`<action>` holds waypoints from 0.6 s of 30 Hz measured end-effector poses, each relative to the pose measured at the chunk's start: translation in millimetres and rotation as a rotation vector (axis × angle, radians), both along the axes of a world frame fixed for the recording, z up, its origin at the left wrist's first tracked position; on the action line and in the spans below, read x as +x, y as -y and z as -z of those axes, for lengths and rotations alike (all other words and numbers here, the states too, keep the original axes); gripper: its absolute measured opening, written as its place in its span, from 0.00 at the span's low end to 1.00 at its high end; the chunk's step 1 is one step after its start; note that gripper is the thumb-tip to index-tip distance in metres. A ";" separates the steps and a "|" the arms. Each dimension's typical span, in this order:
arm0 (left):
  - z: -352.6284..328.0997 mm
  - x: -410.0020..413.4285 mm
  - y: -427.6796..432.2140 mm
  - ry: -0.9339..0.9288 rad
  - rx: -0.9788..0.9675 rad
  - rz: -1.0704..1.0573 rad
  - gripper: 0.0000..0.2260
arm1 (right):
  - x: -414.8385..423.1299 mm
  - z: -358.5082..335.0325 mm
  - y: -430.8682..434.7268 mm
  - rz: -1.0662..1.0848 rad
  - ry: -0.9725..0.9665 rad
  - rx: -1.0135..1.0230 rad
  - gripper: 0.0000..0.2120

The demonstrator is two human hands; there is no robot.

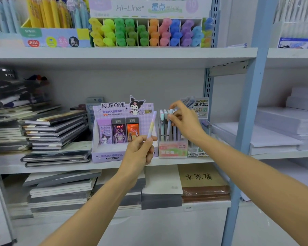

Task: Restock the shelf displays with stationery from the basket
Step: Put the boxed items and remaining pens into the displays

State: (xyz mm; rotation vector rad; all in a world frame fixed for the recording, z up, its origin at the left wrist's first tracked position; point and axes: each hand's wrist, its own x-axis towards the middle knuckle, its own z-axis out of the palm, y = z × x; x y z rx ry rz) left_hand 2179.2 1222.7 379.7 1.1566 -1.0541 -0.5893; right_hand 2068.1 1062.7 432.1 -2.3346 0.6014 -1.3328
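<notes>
Head view: right hand (184,121) pinches a pen (169,127) into the clear holder (172,150) on the shelf (60,168); left hand (140,150) grips another pen (152,126), likely to be slotted in next.

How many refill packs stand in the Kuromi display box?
3, in a row: lilac pack left, dark purple pack middle, orange pack right. Others may be hidden behind them.

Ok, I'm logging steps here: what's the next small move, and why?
Probably the right hand seats the blue pen down into the pen box: it pinches that pen near the top, tilted among the others, and the left hand holds a pastel pen ready.
</notes>
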 end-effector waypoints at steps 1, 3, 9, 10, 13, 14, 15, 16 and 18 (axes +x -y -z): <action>0.2 0.6 0.1 0.005 0.001 0.000 0.09 | 1.5 1.1 -0.9 0.013 0.008 -0.017 0.05; 1.1 1.4 0.4 0.014 0.000 0.000 0.09 | 4.2 0.1 -0.3 0.066 -0.003 -0.083 0.04; 3.1 -0.2 1.1 0.014 -0.005 -0.008 0.09 | 2.9 -2.4 7.5 0.264 -0.193 -0.183 0.10; 3.2 -0.4 0.7 0.014 -0.007 -0.010 0.09 | 1.7 -0.2 8.6 0.265 -0.211 -0.166 0.12; 3.3 -0.4 -0.6 0.020 -0.010 -0.009 0.10 | -5.8 2.7 5.1 0.159 -0.102 -0.086 0.16; 3.5 -0.4 -0.5 0.026 -0.005 -0.009 0.10 | -9.1 1.6 1.2 0.083 -0.030 -0.054 0.16; 3.7 -0.4 0.0 0.030 0.002 -0.009 0.10 | -12.4 -0.4 -4.1 -0.013 0.032 -0.019 0.15; 3.9 -0.7 0.7 0.028 0.008 -0.007 0.10 | -15.7 -2.8 -10.1 -0.123 0.073 0.023 0.13; 4.1 -2.3 2.1 0.021 0.013 0.007 0.10 | -20.3 -6.7 -20.8 -0.314 0.065 0.095 0.11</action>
